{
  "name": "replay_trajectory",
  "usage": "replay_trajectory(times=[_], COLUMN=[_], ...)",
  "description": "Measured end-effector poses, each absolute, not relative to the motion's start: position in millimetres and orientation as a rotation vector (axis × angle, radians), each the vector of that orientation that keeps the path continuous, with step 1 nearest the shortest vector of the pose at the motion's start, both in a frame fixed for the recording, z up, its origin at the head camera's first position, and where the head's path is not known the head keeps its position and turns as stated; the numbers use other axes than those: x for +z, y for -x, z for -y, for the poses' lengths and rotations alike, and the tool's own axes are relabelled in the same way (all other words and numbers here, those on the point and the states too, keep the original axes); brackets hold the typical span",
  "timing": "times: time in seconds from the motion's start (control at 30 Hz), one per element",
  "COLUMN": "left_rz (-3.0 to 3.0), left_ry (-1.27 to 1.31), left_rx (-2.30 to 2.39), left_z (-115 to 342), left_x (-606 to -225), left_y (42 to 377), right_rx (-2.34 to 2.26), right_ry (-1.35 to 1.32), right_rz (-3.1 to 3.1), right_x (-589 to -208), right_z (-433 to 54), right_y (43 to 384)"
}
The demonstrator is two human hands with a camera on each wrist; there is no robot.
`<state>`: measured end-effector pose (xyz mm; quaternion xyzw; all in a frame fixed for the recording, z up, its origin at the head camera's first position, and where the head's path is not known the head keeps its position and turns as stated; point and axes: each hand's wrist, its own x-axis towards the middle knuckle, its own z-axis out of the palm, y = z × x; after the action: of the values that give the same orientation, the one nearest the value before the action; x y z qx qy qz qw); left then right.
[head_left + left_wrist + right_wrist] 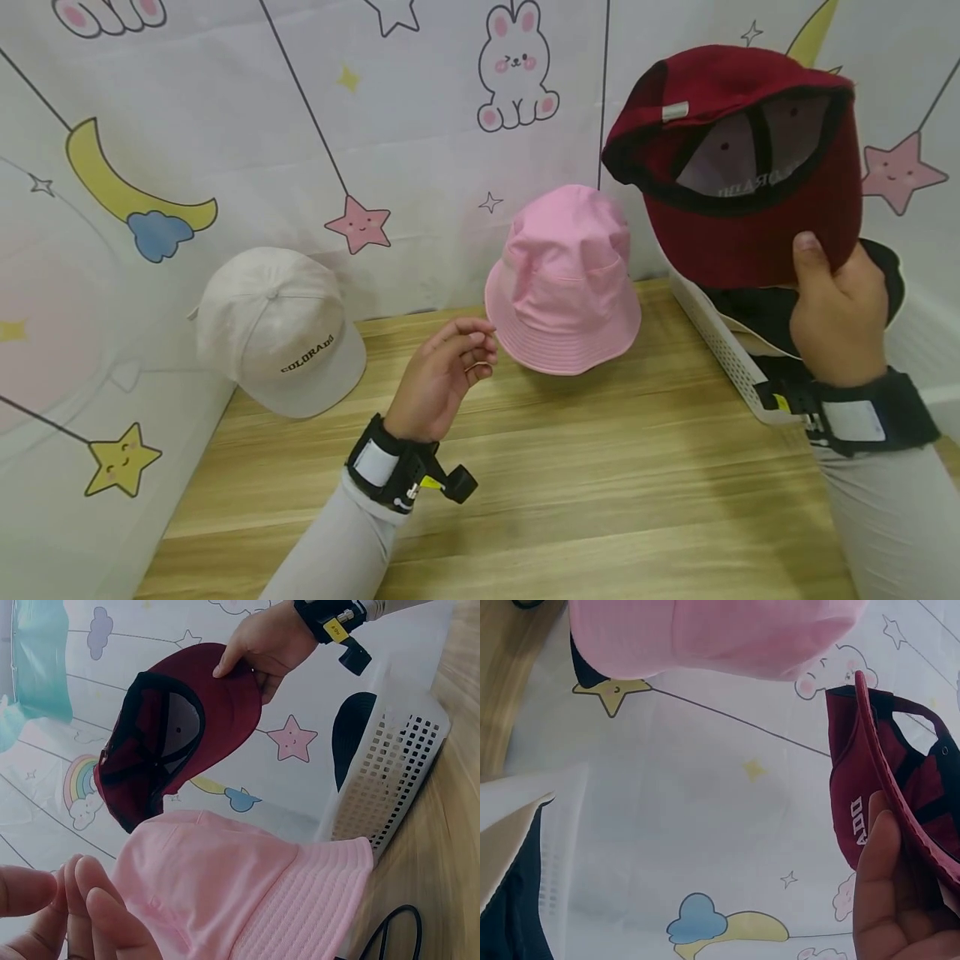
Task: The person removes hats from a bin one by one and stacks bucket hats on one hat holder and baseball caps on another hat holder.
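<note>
On table (pixel 600 500): one pink hat (pixel 564 283), one white cap (pixel 281 329); one maroon cap (pixel 742 158) held.

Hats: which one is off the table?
The dark red cap, gripped by its brim in the right hand. The pink bucket hat and white cap aren't held.

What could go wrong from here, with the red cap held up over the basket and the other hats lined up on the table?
The right hand pinches the maroon cap only by its brim, so it may slip and drop onto the white basket. The left hand hovers close to the pink bucket hat and could nudge it. The white cap sits near the table's left edge, where a knock might push it off.
</note>
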<state>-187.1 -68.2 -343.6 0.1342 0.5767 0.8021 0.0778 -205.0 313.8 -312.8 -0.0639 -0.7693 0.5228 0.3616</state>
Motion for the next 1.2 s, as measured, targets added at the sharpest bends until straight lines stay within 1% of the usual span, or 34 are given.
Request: replay_trajectory(times=[1.2], left_rz=[-1.742], left_ry=[-0.409], left_rx=[2.378], left_z=[66.6], left_x=[-342.9], left_y=[185.6], right_rx=[1.438], right_ry=[-0.108], right_rz=[1.767], right_x=[-303.6], right_z=[-286.0], right_y=[181.0])
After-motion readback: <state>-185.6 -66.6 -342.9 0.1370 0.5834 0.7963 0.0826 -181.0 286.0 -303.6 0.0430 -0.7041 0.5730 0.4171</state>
